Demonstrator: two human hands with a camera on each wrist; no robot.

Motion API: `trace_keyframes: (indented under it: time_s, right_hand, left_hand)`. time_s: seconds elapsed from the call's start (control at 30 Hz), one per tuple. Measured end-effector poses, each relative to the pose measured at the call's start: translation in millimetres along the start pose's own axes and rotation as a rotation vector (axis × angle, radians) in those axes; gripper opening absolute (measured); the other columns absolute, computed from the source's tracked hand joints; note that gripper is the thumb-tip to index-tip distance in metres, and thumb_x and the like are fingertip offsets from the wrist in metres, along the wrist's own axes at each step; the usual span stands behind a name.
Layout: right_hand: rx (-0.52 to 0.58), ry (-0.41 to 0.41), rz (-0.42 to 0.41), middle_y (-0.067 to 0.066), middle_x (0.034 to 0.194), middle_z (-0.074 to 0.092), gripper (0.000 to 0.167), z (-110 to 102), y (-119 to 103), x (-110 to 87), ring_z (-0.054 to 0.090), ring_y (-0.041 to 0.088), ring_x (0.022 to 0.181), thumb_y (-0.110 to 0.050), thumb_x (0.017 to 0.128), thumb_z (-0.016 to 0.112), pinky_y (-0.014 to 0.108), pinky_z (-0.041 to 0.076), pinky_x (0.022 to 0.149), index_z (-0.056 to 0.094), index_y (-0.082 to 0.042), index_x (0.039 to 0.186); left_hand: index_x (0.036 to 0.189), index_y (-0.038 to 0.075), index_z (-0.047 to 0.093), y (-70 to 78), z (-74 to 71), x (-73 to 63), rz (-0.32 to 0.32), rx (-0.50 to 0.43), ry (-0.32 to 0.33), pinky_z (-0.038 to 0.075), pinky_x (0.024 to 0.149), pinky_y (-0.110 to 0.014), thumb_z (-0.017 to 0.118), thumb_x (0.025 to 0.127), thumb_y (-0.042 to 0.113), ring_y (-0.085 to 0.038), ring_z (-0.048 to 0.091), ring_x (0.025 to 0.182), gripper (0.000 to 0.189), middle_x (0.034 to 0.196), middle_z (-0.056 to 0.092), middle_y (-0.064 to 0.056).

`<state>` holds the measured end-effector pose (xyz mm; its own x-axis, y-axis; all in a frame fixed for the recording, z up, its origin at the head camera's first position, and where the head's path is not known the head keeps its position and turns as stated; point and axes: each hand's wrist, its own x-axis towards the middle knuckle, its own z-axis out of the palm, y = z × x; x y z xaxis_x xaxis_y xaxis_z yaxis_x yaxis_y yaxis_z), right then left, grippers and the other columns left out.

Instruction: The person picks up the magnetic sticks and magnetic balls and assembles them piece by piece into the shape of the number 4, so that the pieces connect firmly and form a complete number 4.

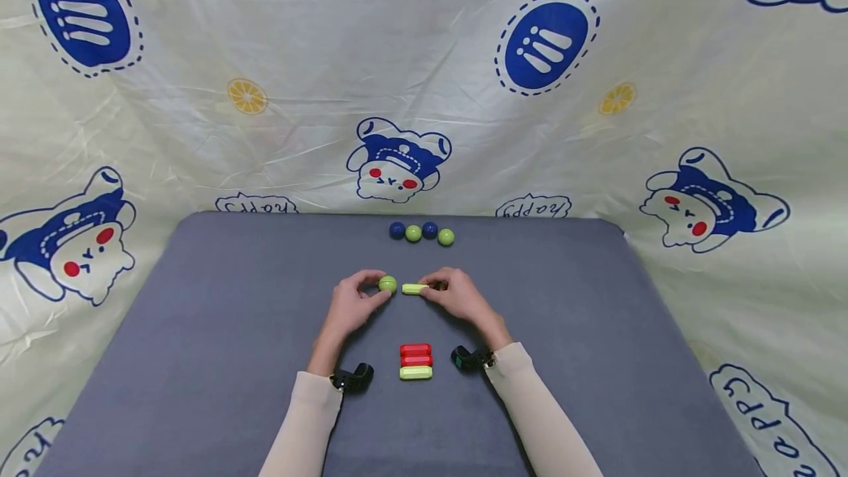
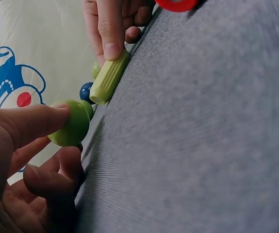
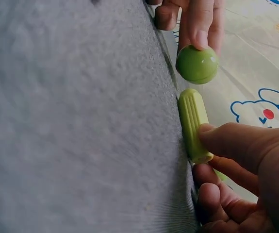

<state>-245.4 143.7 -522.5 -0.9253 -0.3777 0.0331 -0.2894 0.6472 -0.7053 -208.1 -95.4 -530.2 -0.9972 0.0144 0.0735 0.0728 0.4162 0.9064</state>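
My left hand (image 1: 353, 305) pinches a green ball (image 1: 387, 284) between thumb and fingers. Facing it, my right hand (image 1: 461, 297) pinches a yellow-green ribbed stick (image 1: 414, 289) near its right end. A small gap separates the ball from the stick's left end. Seen from the left wrist, the green ball (image 2: 72, 124) is glossy and the stick (image 2: 109, 80) has lengthwise grooves. In the right wrist view the stick (image 3: 193, 124) lies along the cloth surface, with the ball (image 3: 197, 65) just beyond its far end.
Toward the back edge of the grey table (image 1: 232, 315) sits a row of balls, blue (image 1: 397, 231) and green (image 1: 447, 237) alternating. Between the forearms lie two red sticks (image 1: 415, 350) and a yellow-green stick (image 1: 416, 373), stacked side by side. A printed curtain (image 1: 298, 79) hangs behind.
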Motion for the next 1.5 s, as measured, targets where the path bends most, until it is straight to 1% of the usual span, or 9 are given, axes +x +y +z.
trace_keyframes:
  time_s: [0.27,0.67,0.77,0.93,1.1,1.17,1.27,1.37,1.5]
  right_hand:
    - [0.006,-0.006,0.004,0.008,0.099,0.069,0.018,-4,0,-2.5,0.053,0.011,0.075,-0.017,0.097,0.073,0.027,0.044,0.069,0.078,-0.008,0.111]
    - [0.026,-0.004,-0.022,0.008,0.098,0.069,0.018,-7,-4,-3.2,0.055,0.012,0.079,-0.018,0.098,0.071,0.028,0.044,0.073,0.077,-0.007,0.112]
    - [0.008,-0.010,-0.024,0.008,0.098,0.069,0.018,-5,-6,-4.0,0.055,0.012,0.080,-0.017,0.098,0.071,0.028,0.044,0.073,0.077,-0.007,0.112]
    - [-0.010,-0.025,-0.040,0.010,0.100,0.068,0.019,-1,-10,-4.4,0.056,0.014,0.081,-0.015,0.099,0.070,0.029,0.046,0.074,0.076,-0.004,0.113]
    - [0.000,-0.004,-0.023,0.009,0.101,0.068,0.017,1,-11,-5.8,0.055,0.014,0.081,-0.014,0.098,0.070,0.030,0.045,0.074,0.077,-0.005,0.111]
    - [0.002,0.002,-0.020,0.008,0.102,0.068,0.017,1,-10,-6.2,0.055,0.014,0.082,-0.015,0.099,0.070,0.030,0.046,0.075,0.077,-0.007,0.112]
    - [0.014,-0.001,-0.029,0.008,0.104,0.069,0.018,1,-9,-5.8,0.057,0.014,0.084,-0.017,0.100,0.069,0.030,0.047,0.076,0.077,-0.008,0.113]
    - [0.038,-0.007,-0.032,0.008,0.104,0.070,0.019,-1,-9,-5.0,0.058,0.014,0.085,-0.019,0.100,0.070,0.031,0.048,0.077,0.077,-0.008,0.114]
    - [0.086,0.009,-0.006,0.009,0.102,0.070,0.024,-10,-2,-0.9,0.061,0.014,0.082,-0.021,0.099,0.071,0.029,0.049,0.073,0.075,-0.006,0.116]
  left_hand:
    - [0.120,0.011,0.074,-0.4,4.3,0.5,0.014,-0.002,-0.024,0.046,0.062,-0.024,0.082,0.088,0.017,-0.009,0.057,0.064,0.034,0.114,0.076,-0.010]
    - [0.121,0.012,0.075,0.7,0.4,-1.1,0.007,-0.007,-0.044,0.045,0.064,-0.024,0.082,0.089,0.018,-0.010,0.056,0.066,0.033,0.115,0.076,-0.008]
    - [0.120,0.011,0.076,1.1,2.9,-2.1,0.007,-0.001,-0.028,0.044,0.062,-0.024,0.082,0.088,0.016,-0.010,0.055,0.064,0.032,0.114,0.076,-0.009]
    - [0.121,0.008,0.075,2.2,10.8,-3.4,0.030,0.020,0.003,0.044,0.056,-0.024,0.079,0.090,0.013,-0.008,0.053,0.057,0.032,0.116,0.075,-0.014]
    - [0.123,0.009,0.075,3.9,12.0,-4.7,0.008,0.007,0.004,0.043,0.056,-0.024,0.079,0.090,0.013,-0.008,0.053,0.057,0.033,0.118,0.074,-0.014]
    - [0.122,0.010,0.075,4.0,10.1,-5.1,-0.005,0.000,-0.007,0.044,0.054,-0.024,0.080,0.090,0.014,-0.008,0.052,0.056,0.033,0.111,0.075,-0.013]
    - [0.122,0.012,0.075,3.1,6.8,-4.9,-0.032,-0.019,-0.024,0.043,0.048,-0.026,0.080,0.091,0.018,-0.010,0.050,0.049,0.032,0.086,0.073,-0.011]
    - [0.121,0.013,0.075,2.5,4.8,-4.2,-0.050,-0.042,-0.039,0.041,0.043,-0.029,0.080,0.092,0.022,-0.011,0.048,0.041,0.032,0.063,0.064,-0.006]
    - [0.122,0.012,0.075,1.0,5.4,-4.3,-0.045,-0.055,-0.060,0.041,0.043,-0.029,0.080,0.092,0.024,-0.011,0.047,0.040,0.033,0.059,0.060,-0.001]
